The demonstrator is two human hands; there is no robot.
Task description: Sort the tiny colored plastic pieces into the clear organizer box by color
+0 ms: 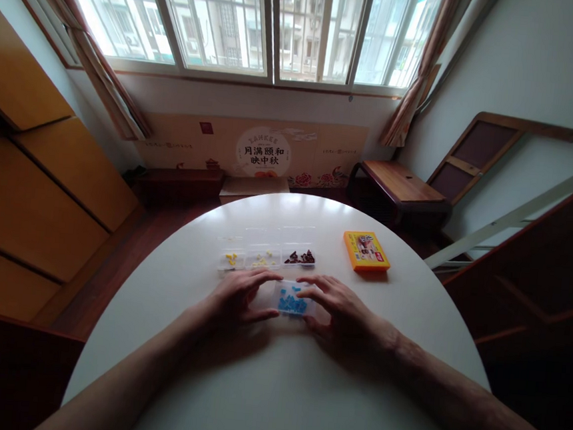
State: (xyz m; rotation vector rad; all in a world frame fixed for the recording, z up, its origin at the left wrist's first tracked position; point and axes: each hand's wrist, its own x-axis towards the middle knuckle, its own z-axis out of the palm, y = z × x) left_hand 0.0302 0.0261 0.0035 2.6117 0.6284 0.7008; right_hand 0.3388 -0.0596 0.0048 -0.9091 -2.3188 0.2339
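A small clear plastic box (285, 287) with several blue pieces (292, 302) in it sits on the white round table, between my two hands. My left hand (242, 296) spans its left end, the fingertips at the far edge and the thumb at the near edge. On the right end, my right hand (335, 304) has its thumb at the near side and fingers reaching over the far side and top. Just beyond stands a row of clear compartments (248, 264), holding yellow pieces (231, 259), pale yellow pieces (264, 260) and dark brown pieces (301, 258).
An orange and yellow packet box (366, 251) lies at the right rear of the round table (271, 388). Past the table's far edge are a wooden bench (402, 180), a printed panel (267, 150) and the window (277, 27). Wooden cabinets (38, 186) line the left.
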